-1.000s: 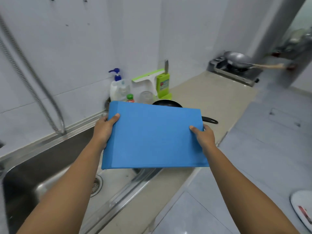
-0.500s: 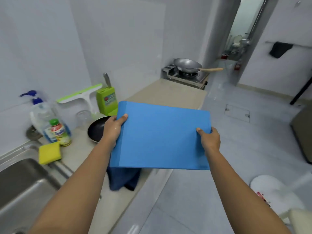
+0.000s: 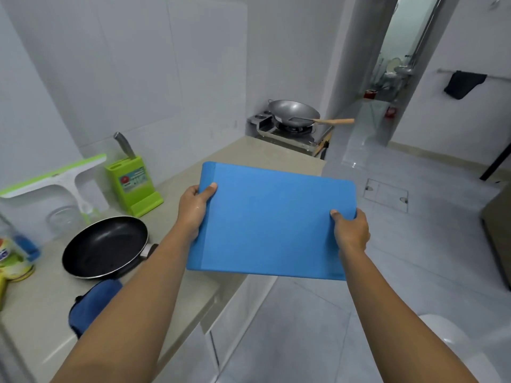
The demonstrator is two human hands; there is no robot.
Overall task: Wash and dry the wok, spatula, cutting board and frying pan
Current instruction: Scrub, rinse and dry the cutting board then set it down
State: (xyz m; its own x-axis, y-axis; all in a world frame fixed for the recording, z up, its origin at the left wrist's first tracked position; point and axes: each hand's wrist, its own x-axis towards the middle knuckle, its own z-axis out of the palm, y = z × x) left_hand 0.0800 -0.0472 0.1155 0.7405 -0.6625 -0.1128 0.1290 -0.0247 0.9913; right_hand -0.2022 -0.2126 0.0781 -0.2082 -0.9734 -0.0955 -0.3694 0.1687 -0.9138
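A black frying pan point(image 3: 105, 246) and green knife block point(image 3: 131, 183) are seen on the counter point(image 3: 249, 153) at left, a wok point(image 3: 293, 111) at upper centre. Mid-frame, a plain blue cutting board point(image 3: 276, 225) is held, short edges pinched by left hand point(image 3: 193, 208) and right hand point(image 3: 349, 230), thumbs on top.

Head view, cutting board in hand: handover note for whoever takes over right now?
Hands: left hand grips the blue cutting board at its left edge, and right hand grips its right edge. The board is held in the air over the countertop edge.
Things: frying pan on the countertop, blue cloth just in front of it. The wok is on the gas stove at the far end, with the spatula lying in it.
Done: this view does not show which items are washed or dried.
Left: set the board down, then probably the wok and spatula.
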